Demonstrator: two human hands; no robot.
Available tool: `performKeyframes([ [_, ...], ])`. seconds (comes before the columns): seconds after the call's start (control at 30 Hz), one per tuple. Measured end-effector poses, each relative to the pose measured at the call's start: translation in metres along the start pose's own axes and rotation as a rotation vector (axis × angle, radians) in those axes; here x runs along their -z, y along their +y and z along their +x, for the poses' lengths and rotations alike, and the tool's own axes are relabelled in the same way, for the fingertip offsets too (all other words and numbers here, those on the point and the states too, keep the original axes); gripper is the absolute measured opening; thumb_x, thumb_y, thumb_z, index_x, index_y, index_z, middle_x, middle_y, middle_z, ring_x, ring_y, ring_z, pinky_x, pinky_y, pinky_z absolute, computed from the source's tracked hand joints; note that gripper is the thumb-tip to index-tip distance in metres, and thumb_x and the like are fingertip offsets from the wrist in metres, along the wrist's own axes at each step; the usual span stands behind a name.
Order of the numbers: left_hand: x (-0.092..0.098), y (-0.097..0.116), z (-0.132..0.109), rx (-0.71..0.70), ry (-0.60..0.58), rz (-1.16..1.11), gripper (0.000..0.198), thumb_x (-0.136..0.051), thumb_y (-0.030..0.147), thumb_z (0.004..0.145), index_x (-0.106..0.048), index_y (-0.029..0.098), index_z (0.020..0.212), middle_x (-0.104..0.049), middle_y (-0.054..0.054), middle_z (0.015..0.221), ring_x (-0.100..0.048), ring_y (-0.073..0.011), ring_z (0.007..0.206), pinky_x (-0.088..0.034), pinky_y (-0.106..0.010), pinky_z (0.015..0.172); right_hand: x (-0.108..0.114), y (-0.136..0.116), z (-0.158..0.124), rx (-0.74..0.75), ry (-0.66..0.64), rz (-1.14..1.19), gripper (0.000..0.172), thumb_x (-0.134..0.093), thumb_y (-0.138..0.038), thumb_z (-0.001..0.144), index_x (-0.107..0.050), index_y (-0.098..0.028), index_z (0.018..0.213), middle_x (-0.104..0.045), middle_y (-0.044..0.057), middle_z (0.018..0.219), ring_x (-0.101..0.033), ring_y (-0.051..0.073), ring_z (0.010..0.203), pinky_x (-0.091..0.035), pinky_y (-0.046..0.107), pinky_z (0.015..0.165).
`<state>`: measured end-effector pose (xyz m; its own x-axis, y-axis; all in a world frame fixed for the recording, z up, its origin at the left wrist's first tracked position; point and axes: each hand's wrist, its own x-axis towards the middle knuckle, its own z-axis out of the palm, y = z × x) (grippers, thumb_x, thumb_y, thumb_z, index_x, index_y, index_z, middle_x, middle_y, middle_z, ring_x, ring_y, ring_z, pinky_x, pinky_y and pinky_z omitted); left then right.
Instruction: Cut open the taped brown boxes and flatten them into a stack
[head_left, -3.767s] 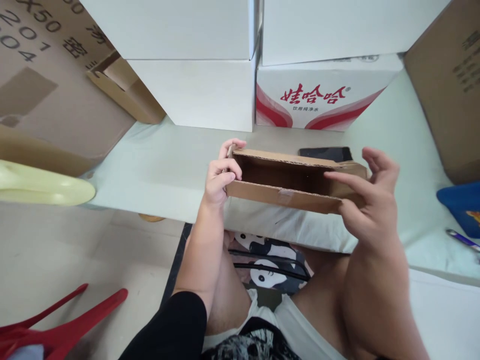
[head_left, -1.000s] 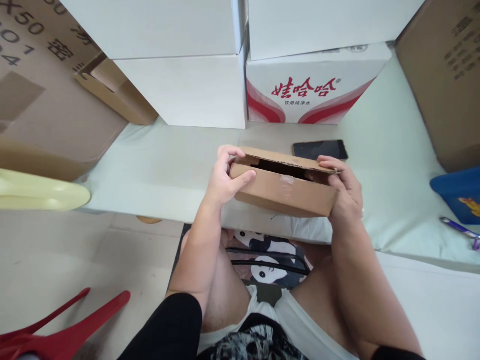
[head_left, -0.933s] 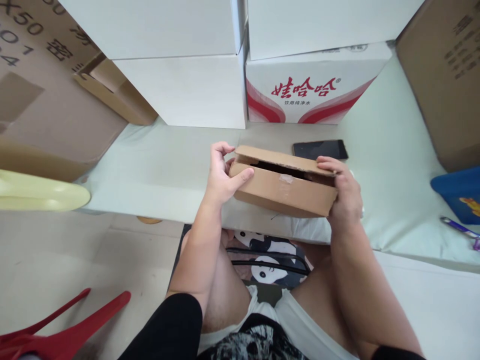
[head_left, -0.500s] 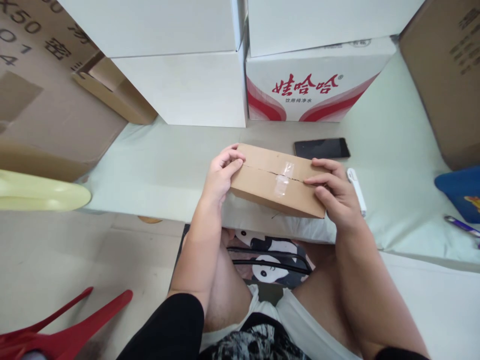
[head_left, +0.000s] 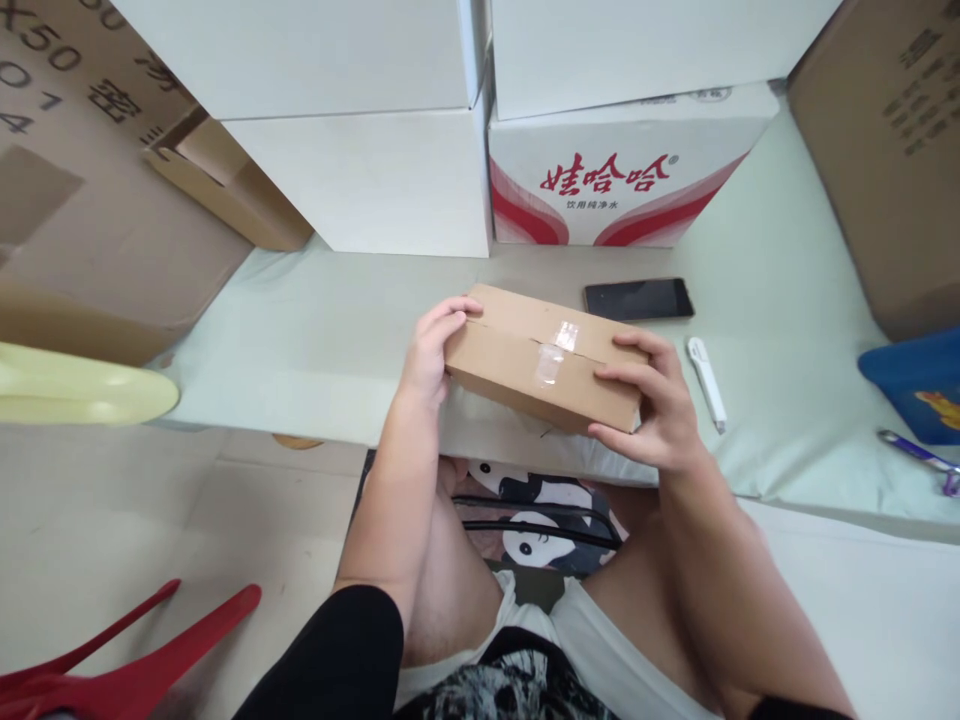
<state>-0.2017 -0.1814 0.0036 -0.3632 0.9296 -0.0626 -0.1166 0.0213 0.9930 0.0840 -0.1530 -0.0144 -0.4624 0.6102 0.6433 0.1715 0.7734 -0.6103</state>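
Observation:
A small brown cardboard box is held between my two hands over the front edge of the pale green surface. A strip of clear tape lies across the seam on its top. My left hand grips the left end, thumb and fingers at the top edge. Around the right end is my right hand, two fingers on the top and the thumb low on the near side. A white box cutter lies just right of that hand. Behind the box rests a dark phone.
White cartons and a red-and-white carton stand stacked at the back. Large brown cartons flank both sides. At right are a blue container and a purple pen. A yellow object sits at left, above red legs.
The box has shifted slightly left, and its top seam looks more closed. My right thumb has moved from the top down to the box's near side.

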Motion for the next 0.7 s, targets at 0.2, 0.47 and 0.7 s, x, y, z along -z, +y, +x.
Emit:
performKeyframes([
  [0.2,0.004,0.003,-0.010,-0.124,-0.218,0.013,0.060,-0.067,0.074,0.069,-0.070,0.025,0.104,-0.063,-0.008,0.142,-0.058,-0.0351,0.130,-0.051,-0.043,0.104,0.005,0.006,0.002,-0.348,0.200,0.204,0.038,-0.072,-0.058,0.078,-0.074,-0.033,0.107,-0.069,0.005,0.123,-0.065,0.035,0.116,-0.051,0.057,0.101],
  [0.47,-0.009,0.012,-0.026,0.075,-0.305,-0.063,0.048,-0.072,0.059,0.075,-0.060,0.025,0.107,-0.073,-0.008,0.111,-0.073,-0.0291,0.099,-0.056,-0.036,0.073,0.002,0.022,-0.003,-0.896,0.071,0.625,0.042,-0.049,-0.062,0.093,-0.073,-0.029,0.103,-0.079,0.005,0.092,-0.076,0.031,0.085,-0.061,0.052,0.079],
  [0.7,0.001,-0.008,0.002,0.231,-0.116,-0.112,0.044,-0.058,0.065,0.078,-0.063,0.023,0.090,-0.074,-0.007,0.079,-0.075,-0.0322,0.090,-0.060,-0.044,0.073,-0.004,0.007,0.002,-0.504,0.160,0.552,0.065,-0.048,-0.075,0.091,-0.055,-0.038,0.143,-0.060,0.003,0.152,-0.056,0.031,0.143,-0.051,0.055,0.112],
])
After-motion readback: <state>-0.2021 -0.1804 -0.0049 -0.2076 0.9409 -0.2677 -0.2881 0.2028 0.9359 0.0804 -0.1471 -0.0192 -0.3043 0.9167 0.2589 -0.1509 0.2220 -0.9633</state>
